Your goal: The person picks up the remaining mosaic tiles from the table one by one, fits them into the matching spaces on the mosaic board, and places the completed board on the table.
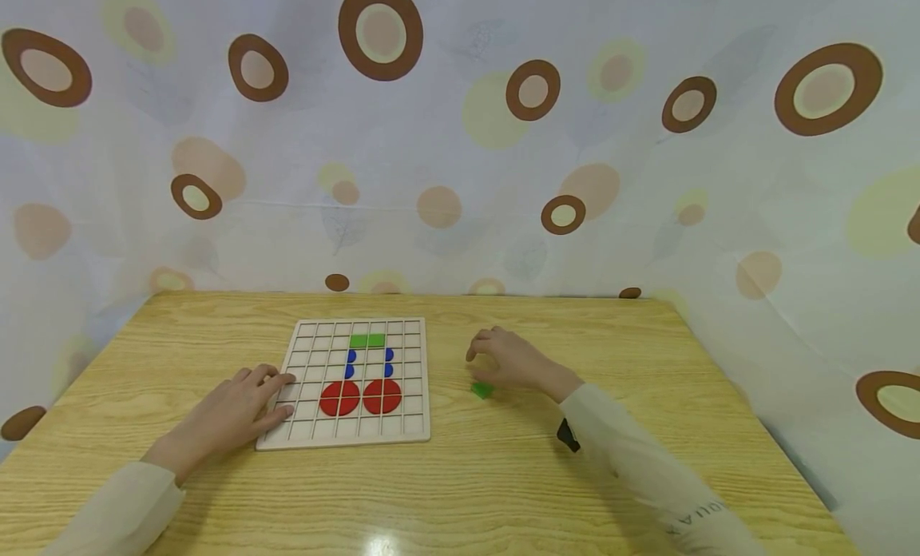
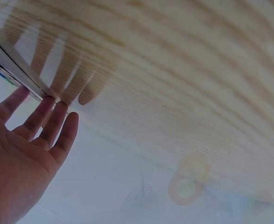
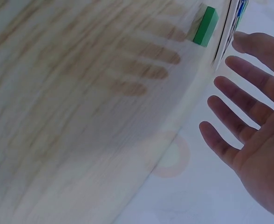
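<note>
A white gridded board [image 1: 309,432] lies on the table, with two red circles [image 1: 339,398], several small blue half-round pieces [image 1: 350,371] and two green squares [image 1: 368,340] set in its cells. My left hand [image 1: 233,404] rests at the board's left edge, fingers spread and touching it. To the right of the board, my right hand [image 1: 512,358] hovers over the table with fingers loosely bent and apart, holding nothing. A loose green block [image 1: 482,390] lies on the table just below its thumb; in the right wrist view this green block [image 3: 205,27] is apart from the fingers.
The wooden table [image 1: 460,500] reaches back to a wall covering [image 1: 446,252] patterned with circles. A dark object [image 1: 568,435] shows at the right sleeve, by the wrist.
</note>
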The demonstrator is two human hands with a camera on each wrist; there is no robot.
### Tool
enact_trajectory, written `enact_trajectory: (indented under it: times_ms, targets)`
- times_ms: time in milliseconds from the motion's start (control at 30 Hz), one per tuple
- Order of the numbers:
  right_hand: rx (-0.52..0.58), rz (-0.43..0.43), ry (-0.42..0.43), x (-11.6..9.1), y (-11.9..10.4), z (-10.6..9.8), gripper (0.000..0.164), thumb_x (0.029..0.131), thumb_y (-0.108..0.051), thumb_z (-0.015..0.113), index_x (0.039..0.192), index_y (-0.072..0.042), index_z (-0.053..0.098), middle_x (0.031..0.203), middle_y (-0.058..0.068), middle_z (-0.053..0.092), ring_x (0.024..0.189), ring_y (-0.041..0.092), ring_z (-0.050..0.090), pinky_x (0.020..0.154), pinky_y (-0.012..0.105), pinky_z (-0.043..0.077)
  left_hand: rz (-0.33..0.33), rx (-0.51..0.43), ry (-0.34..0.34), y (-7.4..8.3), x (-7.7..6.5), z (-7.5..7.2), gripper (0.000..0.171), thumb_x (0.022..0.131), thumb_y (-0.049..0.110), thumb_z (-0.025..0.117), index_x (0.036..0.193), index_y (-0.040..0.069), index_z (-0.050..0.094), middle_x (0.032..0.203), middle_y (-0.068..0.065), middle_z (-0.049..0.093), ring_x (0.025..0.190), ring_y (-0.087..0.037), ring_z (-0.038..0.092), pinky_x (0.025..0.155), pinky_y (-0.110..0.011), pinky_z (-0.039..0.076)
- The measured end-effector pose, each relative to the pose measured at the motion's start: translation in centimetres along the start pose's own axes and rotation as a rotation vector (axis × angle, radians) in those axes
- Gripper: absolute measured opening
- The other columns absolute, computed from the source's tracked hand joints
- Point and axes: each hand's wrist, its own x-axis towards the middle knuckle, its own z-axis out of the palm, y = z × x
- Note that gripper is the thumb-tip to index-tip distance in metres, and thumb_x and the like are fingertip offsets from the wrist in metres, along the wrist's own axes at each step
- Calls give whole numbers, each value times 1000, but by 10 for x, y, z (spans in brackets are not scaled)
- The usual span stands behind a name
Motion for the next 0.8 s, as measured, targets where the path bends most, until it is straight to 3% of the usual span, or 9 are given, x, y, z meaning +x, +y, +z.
enact_trajectory:
  times_ms: [533, 800]
  targets:
    - [68, -81, -84, -17, 8, 0, 20, 83, -21, 67, 102, -14, 64, 118, 6, 56, 105, 25, 48, 88, 42, 43, 14, 7, 33, -2, 0, 2, 43, 87, 36, 59, 121, 9, 57, 111, -10, 54, 94, -28, 54, 79, -49, 47]
    - [29, -80, -104, -19, 7, 3, 25, 81, -19, 67, 105, -14, 64, 118, 7, 55, 104, 24, 48, 85, 39, 43, 20, 12, 41, -3, -1, 3, 43, 87, 36, 59, 121, 10, 57, 110, -9, 54, 93, -27, 54, 79, -48, 47]
